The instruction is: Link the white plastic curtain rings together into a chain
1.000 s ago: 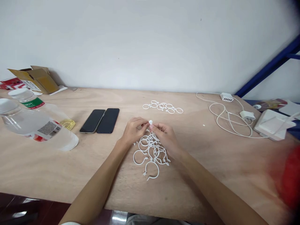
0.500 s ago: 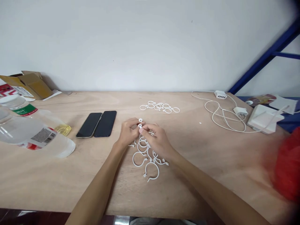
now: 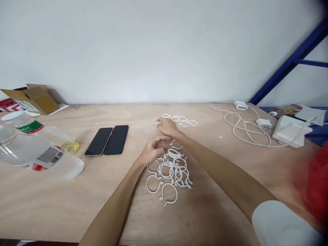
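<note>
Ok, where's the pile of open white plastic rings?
Head view, lower centre: the white ring pile lies on the tan wooden table, below and right of the left hand.

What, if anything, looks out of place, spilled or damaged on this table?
A tiny white fleck lies by itself, off to the right of the far white rings and apart from the near pile of rings; it is too small to identify. I see no clear spill or damage.

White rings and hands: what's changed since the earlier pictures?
The right hand has moved forward, away from the left hand, to the far rings. The left hand, pinching a white piece earlier, now shows parted fingers with nothing visible between. Whether the right holds anything is unclear. The phones stayed put.
</note>
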`<state>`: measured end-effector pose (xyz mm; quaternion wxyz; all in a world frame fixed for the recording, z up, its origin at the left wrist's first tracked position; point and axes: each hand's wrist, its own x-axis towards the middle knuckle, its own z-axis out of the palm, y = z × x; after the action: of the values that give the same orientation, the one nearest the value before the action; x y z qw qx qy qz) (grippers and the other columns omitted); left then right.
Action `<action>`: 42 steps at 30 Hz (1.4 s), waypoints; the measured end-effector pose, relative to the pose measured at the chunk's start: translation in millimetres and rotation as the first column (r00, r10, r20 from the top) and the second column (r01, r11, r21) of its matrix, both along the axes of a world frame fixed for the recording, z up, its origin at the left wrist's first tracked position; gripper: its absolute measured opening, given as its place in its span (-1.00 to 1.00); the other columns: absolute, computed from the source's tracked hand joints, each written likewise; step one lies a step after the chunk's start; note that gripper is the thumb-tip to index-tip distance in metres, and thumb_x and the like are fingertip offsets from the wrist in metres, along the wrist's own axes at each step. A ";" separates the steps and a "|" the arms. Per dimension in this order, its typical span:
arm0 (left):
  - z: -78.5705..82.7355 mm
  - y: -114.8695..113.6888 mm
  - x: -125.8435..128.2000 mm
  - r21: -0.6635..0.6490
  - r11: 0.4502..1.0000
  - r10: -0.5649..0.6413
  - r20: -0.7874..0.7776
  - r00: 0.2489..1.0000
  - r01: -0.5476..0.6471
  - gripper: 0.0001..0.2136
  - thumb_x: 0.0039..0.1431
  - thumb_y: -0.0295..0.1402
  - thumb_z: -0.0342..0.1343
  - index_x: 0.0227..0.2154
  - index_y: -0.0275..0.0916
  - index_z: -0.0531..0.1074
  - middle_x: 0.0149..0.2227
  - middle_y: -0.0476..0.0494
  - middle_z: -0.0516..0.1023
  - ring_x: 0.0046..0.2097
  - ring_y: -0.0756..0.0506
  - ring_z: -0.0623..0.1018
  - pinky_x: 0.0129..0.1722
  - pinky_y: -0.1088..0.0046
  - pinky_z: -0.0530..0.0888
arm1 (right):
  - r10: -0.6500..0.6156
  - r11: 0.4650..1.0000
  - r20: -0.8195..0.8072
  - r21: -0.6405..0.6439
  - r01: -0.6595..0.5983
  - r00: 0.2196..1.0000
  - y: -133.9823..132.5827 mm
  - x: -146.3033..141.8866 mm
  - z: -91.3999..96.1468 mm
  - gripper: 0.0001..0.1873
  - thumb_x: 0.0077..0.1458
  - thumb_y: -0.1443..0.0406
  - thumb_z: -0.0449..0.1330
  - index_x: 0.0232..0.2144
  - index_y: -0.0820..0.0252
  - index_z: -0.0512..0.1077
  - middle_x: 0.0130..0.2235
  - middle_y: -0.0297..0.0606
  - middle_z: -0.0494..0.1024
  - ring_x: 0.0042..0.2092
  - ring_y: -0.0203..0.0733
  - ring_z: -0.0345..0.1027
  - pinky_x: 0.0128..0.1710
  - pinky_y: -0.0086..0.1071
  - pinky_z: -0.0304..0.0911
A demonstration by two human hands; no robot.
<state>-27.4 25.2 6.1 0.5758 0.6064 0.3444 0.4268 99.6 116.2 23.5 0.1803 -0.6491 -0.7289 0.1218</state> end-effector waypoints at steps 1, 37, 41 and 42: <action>-1.1 2.8 -2.9 -0.042 0.998 0.039 0.072 0.997 -0.036 -0.59 -0.29 -0.57 0.07 -0.26 -0.26 0.56 -0.22 -0.12 0.59 -0.17 -0.09 0.47 -0.15 0.44 0.38 | 0.018 1.000 0.057 -0.012 -0.017 0.998 6.7 -2.1 -3.5 -0.58 0.08 0.25 0.09 0.02 0.00 0.42 -0.04 -0.20 0.55 -0.02 -0.05 0.36 -0.08 -0.27 0.15; -6.3 3.0 -0.7 0.142 0.926 0.364 -0.081 0.928 -0.351 -0.84 -0.04 -0.33 0.18 -0.57 -0.31 0.58 -0.58 -0.06 0.57 -0.50 -0.03 0.52 -0.50 0.53 0.41 | 0.228 0.972 -0.581 0.184 -0.147 0.781 -139.1 5.1 14.9 -0.79 0.07 0.29 0.11 -0.56 0.16 0.42 -0.48 -0.34 0.49 -0.38 -0.26 0.31 -0.30 -0.39 0.18; -6.7 5.0 1.2 0.087 0.938 0.341 -0.065 0.938 -0.335 -0.87 -0.08 -0.34 0.22 -0.50 -0.30 0.60 -0.52 -0.08 0.60 -0.48 -0.05 0.53 -0.49 0.52 0.43 | 0.245 0.969 -0.539 0.161 -0.187 0.806 -130.9 17.2 16.6 -0.73 0.15 0.24 0.06 -0.51 0.16 0.46 -0.42 -0.29 0.53 -0.34 -0.23 0.34 -0.26 -0.38 0.21; -8.4 5.5 1.6 0.082 0.940 0.337 -0.072 0.939 -0.332 -0.86 -0.08 -0.36 0.22 -0.46 -0.29 0.61 -0.47 -0.10 0.63 -0.44 -0.06 0.56 -0.46 0.50 0.45 | 0.202 0.979 -0.528 0.142 -0.148 0.825 -123.5 24.0 16.5 -0.70 0.16 0.22 0.04 -0.50 0.17 0.47 -0.42 -0.28 0.53 -0.34 -0.23 0.35 -0.27 -0.38 0.21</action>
<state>-25.8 30.7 -2.2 0.4585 0.5761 0.4518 0.5038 123.6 -7.3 40.0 0.3966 -0.5097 -0.7100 0.2808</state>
